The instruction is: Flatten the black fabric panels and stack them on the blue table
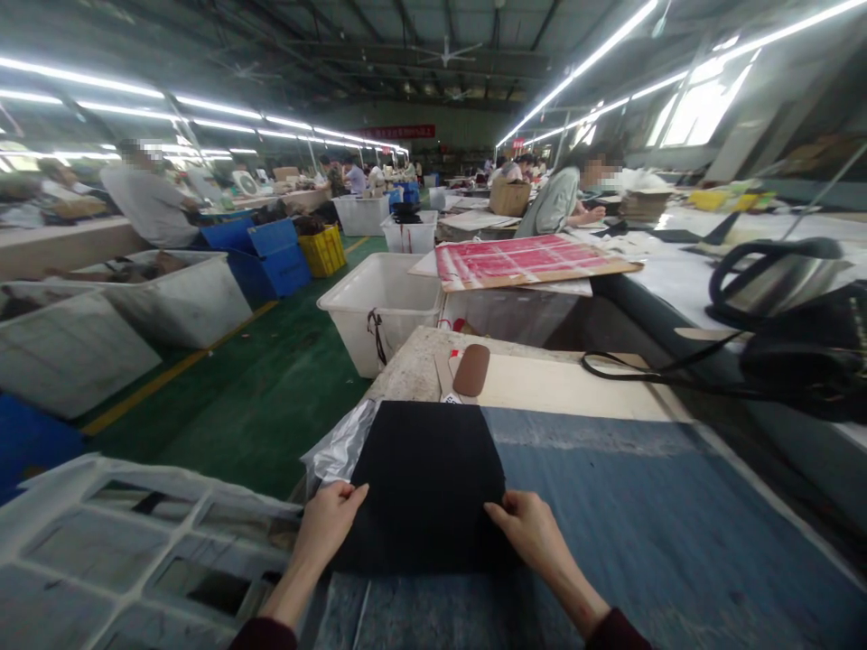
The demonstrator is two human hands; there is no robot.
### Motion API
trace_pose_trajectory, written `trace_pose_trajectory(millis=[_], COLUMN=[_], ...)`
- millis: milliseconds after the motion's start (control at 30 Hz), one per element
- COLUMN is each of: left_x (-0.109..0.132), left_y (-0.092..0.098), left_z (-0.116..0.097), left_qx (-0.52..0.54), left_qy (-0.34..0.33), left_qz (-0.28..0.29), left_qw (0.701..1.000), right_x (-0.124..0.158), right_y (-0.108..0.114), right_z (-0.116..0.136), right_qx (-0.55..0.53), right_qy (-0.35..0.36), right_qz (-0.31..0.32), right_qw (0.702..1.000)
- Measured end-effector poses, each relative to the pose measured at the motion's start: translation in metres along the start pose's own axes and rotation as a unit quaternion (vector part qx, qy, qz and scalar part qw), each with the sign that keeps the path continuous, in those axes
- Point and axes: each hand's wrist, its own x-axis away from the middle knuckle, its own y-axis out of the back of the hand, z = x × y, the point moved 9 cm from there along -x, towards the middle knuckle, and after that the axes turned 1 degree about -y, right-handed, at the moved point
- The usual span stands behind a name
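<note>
A flat black sheet [426, 487] lies at the near left part of the blue-grey work surface [650, 524]. My left hand [334, 519] pinches its left edge between thumb and fingers. On the opposite side, my right hand [526, 524] grips the right edge in the same way. Crumpled clear plastic [344, 444] shows beside the sheet's upper left edge. Just beyond the sheet, a brown rounded piece [472, 370] rests near a cream board [548, 384].
A frame with compartments [128, 591] stands at the near left. White bin [383, 298] and a red-patterned board [528, 260] lie ahead. At right are a metal kettle [786, 280] and a black strap [623, 370]. A person in pale green [555, 203] sits farther off.
</note>
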Motion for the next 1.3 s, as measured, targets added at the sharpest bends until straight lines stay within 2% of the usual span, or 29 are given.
trace_pose_trajectory(millis=[167, 233, 300, 367, 433, 500, 567, 667, 733, 800, 867, 900, 1000, 1033, 1100, 1200, 1300], left_x=[-0.002, 0.0, 0.008, 0.023, 0.044, 0.065, 0.082, 0.094, 0.096, 0.096, 0.095, 0.095, 0.097, 0.1, 0.11, 0.134, 0.166], left_y=[-0.001, 0.002, 0.01, 0.02, 0.021, 0.006, -0.017, -0.043, -0.049, -0.049, -0.047, -0.046, -0.042, -0.04, -0.036, -0.034, -0.044], left_z=[-0.003, -0.009, -0.018, -0.039, -0.07, -0.097, -0.112, -0.115, -0.112, -0.109, -0.109, -0.109, -0.112, -0.114, -0.116, -0.116, -0.107], left_qx=[-0.037, -0.089, -0.173, -0.246, -0.269, -0.25, -0.231, -0.224, -0.225, -0.226, -0.228, -0.228, -0.209, -0.193, -0.149, -0.066, 0.006], left_qy=[0.001, -0.002, -0.005, -0.052, -0.156, -0.275, -0.347, -0.37, -0.365, -0.361, -0.359, -0.356, -0.348, -0.347, -0.347, -0.339, -0.306], left_qz=[0.01, 0.005, -0.027, -0.089, -0.137, -0.121, -0.065, -0.005, 0.002, 0.001, 0.0, -0.001, -0.008, -0.012, -0.021, -0.002, 0.063], left_qw=[0.999, 0.996, 0.985, 0.964, 0.941, 0.92, 0.907, 0.901, 0.904, 0.905, 0.905, 0.906, 0.914, 0.917, 0.926, 0.938, 0.95], right_x=[-0.001, -0.001, 0.001, 0.003, 0.006, 0.006, 0.005, 0.006, 0.014, 0.036, 0.074, 0.099, 0.176, 0.199, 0.23, 0.246, 0.24], right_y=[0.001, 0.003, 0.005, 0.008, 0.007, 0.004, 0.001, 0.003, 0.012, 0.029, 0.039, 0.037, 0.0, -0.014, -0.037, -0.056, -0.053], right_z=[0.001, 0.004, 0.007, 0.009, 0.009, 0.006, 0.003, 0.004, 0.007, 0.014, 0.022, 0.026, 0.024, 0.019, 0.008, -0.005, -0.012], right_qx=[0.016, 0.021, 0.025, 0.027, 0.029, 0.032, 0.033, 0.03, 0.026, 0.035, 0.064, 0.084, 0.15, 0.174, 0.218, 0.252, 0.221], right_qy=[0.004, 0.01, 0.018, 0.021, 0.016, 0.007, 0.002, 0.006, 0.014, 0.034, 0.075, 0.101, 0.169, 0.178, 0.183, 0.18, 0.161], right_qz=[-0.006, -0.013, -0.018, -0.019, -0.012, -0.002, 0.006, 0.015, 0.011, -0.022, -0.047, -0.044, 0.039, 0.052, 0.039, -0.001, -0.013], right_qw=[1.0, 1.0, 0.999, 0.999, 0.999, 0.999, 0.999, 0.999, 1.0, 0.999, 0.994, 0.99, 0.973, 0.967, 0.958, 0.951, 0.962])
